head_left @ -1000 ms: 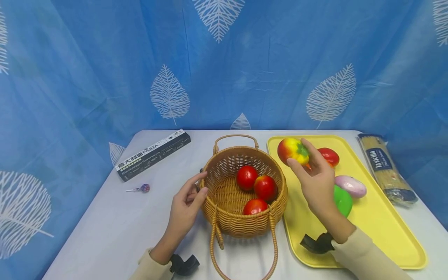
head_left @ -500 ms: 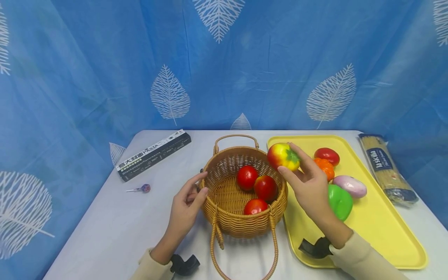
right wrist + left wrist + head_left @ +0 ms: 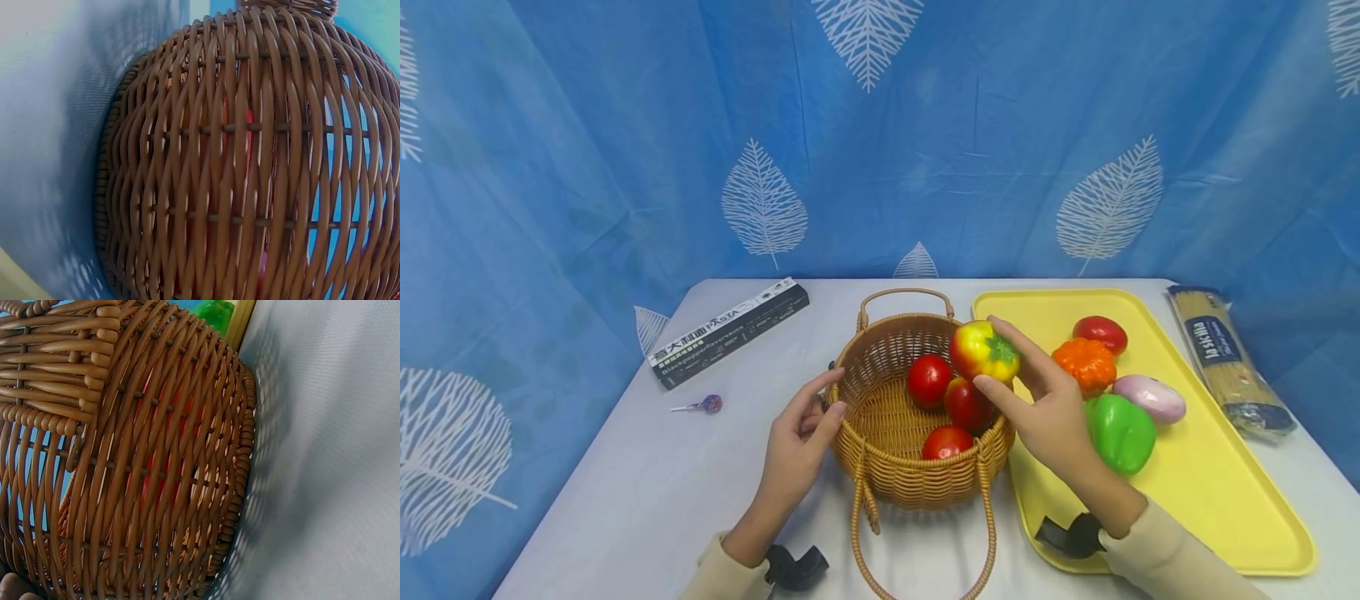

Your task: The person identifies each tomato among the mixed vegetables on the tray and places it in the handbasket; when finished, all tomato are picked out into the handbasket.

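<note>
My right hand pinches a red-and-yellow toy fruit with a green leafy top, between thumb and fingers, over the right side of the wicker basket. Inside the basket lie a red round fruit, a dark red one partly behind the held fruit, and another red one by the near rim. My left hand holds the basket's left rim, thumb and index finger against it. In both wrist views the basket's woven wall fills much of the picture, and the held fruit cannot be made out.
On the right, a yellow tray bears a red oval fruit, an orange pumpkin, a purple-white oval and a green pepper. Spaghetti lies beyond. A pasta box and lollipop lie left.
My right hand has carried the red-and-yellow toy fruit leftward and slightly nearer, from above the tray to over the basket. The left hand has stayed at the rim.
</note>
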The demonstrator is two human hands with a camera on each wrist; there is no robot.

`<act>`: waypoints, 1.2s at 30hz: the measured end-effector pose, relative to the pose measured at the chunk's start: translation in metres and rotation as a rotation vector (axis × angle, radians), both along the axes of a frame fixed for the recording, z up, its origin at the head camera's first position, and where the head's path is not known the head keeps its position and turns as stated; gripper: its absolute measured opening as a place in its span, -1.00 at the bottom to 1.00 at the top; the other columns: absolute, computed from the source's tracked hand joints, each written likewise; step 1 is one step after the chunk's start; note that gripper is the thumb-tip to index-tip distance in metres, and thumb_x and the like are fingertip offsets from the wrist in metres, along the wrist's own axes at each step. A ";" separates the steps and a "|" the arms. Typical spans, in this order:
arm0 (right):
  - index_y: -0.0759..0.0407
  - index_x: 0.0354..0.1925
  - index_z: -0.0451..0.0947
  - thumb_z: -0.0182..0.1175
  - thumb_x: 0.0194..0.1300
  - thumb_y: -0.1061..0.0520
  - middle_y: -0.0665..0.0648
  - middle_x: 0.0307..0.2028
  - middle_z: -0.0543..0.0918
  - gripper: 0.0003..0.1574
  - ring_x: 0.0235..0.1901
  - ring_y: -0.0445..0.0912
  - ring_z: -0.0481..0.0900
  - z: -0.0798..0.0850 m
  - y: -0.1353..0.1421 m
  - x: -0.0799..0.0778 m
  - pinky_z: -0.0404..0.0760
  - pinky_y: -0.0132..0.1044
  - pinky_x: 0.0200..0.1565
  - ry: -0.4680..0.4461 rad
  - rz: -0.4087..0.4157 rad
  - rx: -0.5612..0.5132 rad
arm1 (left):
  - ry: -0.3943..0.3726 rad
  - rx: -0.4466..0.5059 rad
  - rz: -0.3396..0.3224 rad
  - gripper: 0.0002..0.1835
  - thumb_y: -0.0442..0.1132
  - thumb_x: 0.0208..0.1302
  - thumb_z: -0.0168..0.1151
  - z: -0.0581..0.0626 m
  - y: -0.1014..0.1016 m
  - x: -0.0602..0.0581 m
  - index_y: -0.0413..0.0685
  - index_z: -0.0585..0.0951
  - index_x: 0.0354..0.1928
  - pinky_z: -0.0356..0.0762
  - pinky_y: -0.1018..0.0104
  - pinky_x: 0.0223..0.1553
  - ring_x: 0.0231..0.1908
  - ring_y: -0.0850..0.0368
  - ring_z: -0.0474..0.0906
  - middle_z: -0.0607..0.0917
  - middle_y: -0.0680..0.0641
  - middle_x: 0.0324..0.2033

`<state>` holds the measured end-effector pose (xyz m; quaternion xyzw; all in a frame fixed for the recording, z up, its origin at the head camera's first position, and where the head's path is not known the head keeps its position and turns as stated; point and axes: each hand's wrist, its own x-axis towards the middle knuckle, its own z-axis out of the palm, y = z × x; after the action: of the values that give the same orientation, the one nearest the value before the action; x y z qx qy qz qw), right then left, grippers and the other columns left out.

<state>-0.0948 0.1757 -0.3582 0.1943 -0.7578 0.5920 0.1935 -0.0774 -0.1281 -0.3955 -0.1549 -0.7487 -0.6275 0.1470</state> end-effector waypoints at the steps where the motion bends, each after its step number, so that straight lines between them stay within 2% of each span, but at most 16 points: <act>1: 0.03 0.45 0.41 0.36 0.26 0.43 0.09 0.36 0.50 -0.15 0.34 -0.08 0.45 0.000 0.000 0.000 0.39 -0.36 0.28 -0.003 -0.004 0.006 | 0.000 0.000 0.000 -0.59 -0.29 0.48 0.24 0.000 0.000 0.000 0.12 0.58 0.31 0.13 0.39 -0.63 -0.60 0.28 0.12 0.24 0.07 -0.56; 11: -0.05 0.44 0.43 0.38 0.27 0.39 0.04 0.33 0.53 -0.15 0.32 -0.09 0.48 -0.004 0.000 -0.003 0.37 -0.35 0.31 -0.011 -0.012 0.030 | -0.011 -0.007 0.011 -0.59 -0.27 0.48 0.25 -0.001 0.000 0.000 0.15 0.59 0.31 0.13 0.40 -0.62 -0.59 0.28 0.13 0.25 0.06 -0.56; 28: -0.06 0.40 0.49 0.39 0.27 0.36 -0.02 0.36 0.51 -0.21 0.41 -0.06 0.36 -0.009 -0.002 0.000 0.30 -0.32 0.36 -0.024 0.003 0.050 | -0.001 -0.007 0.013 -0.57 -0.31 0.45 0.26 -0.002 0.000 0.000 0.08 0.58 0.31 0.16 0.39 -0.63 -0.59 0.28 0.15 0.25 0.07 -0.56; 36: -0.07 0.39 0.49 0.40 0.27 0.34 -0.02 0.36 0.50 -0.22 0.41 -0.07 0.36 -0.010 -0.002 0.000 0.30 -0.35 0.36 -0.042 0.002 0.043 | -0.018 -0.013 0.023 -0.60 -0.26 0.47 0.26 -0.001 0.001 0.000 0.16 0.60 0.29 0.15 0.41 -0.61 -0.58 0.28 0.15 0.26 0.07 -0.55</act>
<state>-0.0948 0.1738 -0.3681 0.1867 -0.7740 0.5800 0.1725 -0.0769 -0.1276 -0.3965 -0.1417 -0.7557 -0.6224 0.1463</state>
